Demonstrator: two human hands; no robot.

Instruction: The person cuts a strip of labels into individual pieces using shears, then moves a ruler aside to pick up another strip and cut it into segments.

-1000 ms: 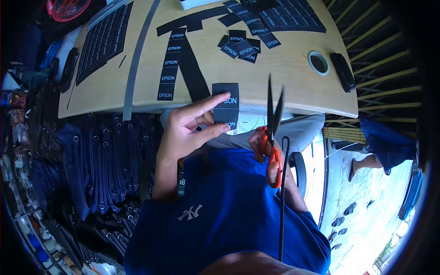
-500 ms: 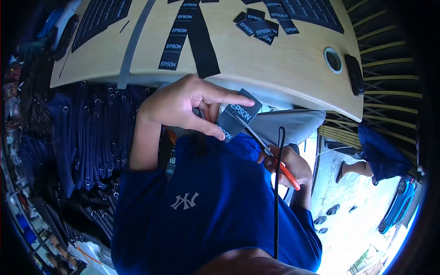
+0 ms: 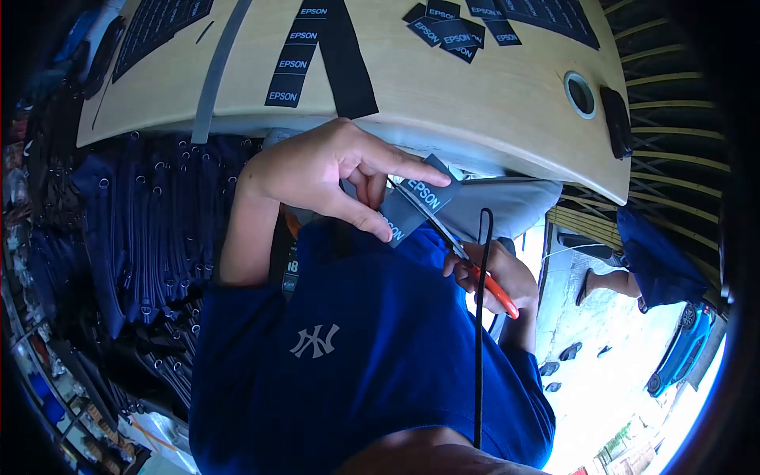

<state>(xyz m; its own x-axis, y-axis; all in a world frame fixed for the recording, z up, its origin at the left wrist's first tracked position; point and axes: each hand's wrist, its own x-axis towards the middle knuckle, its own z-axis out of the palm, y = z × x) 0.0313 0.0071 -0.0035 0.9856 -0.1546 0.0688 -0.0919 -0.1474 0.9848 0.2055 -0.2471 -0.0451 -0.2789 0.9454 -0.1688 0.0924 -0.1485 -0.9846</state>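
"Scissors (image 3: 453, 244) were where?"
"Right of centre, in the grip of the right hand (image 3: 511, 273), blades across the label strip (image 3: 427, 192)."
"And that strip?"
"Mid-frame, pinched by the left hand (image 3: 317, 166)."

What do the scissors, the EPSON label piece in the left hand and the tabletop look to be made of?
Scissor handle: probably plastic, smooth and bright orange-red. Scissor blades: likely metal, given the grey sheen.
EPSON label piece: dark, matte sheet with pale lettering; fabric or synthetic leather, can't tell.
Tabletop: wood or wood-look laminate, judging by its pale wood colour.
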